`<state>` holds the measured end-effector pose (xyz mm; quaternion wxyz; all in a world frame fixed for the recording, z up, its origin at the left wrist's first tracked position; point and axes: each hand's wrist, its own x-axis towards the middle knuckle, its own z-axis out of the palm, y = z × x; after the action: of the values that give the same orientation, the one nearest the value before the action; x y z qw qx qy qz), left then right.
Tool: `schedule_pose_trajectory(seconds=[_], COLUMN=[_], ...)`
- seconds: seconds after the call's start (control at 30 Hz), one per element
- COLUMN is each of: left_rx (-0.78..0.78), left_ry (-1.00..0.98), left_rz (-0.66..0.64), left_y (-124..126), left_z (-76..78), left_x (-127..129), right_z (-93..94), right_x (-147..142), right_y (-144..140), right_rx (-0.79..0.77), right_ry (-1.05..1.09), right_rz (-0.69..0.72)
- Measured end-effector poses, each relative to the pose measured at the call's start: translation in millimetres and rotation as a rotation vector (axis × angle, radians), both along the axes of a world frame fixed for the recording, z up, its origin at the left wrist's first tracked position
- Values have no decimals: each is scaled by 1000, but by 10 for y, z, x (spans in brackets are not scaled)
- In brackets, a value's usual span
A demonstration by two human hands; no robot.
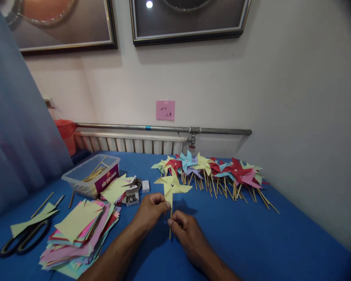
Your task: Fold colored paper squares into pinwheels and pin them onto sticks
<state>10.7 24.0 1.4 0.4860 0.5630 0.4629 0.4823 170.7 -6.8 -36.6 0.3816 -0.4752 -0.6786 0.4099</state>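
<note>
While the blue cloth-covered table (251, 242) fills the lower frame, the row of finished multicoloured paper pinwheels (216, 171) lies right of centre, the stack of cut coloured paper squares (78, 234) lower left. At centre, the yellow paper pinwheel on a thin wooden stick (172, 186): judged light, flimsy, crushable; best held by the stick. Left hand (149, 210) pinches just under the vanes, right hand (187, 230) pinches the stick lower down.

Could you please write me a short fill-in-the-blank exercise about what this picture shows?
1. Both hands, left hand and right hand, hold a pinwheel whose paper is ____.
2. The finished pinwheels lie on a ____ table.
3. The scissors lie ____ of the paper stack.

Missing words: yellow; blue; left
</note>
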Motion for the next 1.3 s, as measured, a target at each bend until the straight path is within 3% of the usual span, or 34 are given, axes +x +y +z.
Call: schedule_pose_trajectory(seconds=[0.33, 0.47, 0.53, 0.8, 1.0, 1.23, 1.3], left_rx=[36, 181, 231, 291, 250, 196, 182], left_ry=[59, 79, 85, 223, 328, 324, 325], left_rz=[34, 366, 456, 360, 307, 168, 180], left_y=[-43, -2, 32, 51, -6, -63, -54], left_z=[23, 137, 173, 143, 145, 146, 145], left_x=[11, -156, -247, -276, -176, -89, -111], right_z=[27, 34, 40, 55, 61, 42, 30], right_x=[14, 11, 4, -5, 13, 10, 9], right_y=[-16, -25, -33, -30, -38, -30, -23], right_rx=[-18, -12, -21, -10, -10, -3, 10], right_ry=[26, -16, -31, -44, -29, -23, -24], right_rz=[0, 15, 30, 23, 21, 20, 22])
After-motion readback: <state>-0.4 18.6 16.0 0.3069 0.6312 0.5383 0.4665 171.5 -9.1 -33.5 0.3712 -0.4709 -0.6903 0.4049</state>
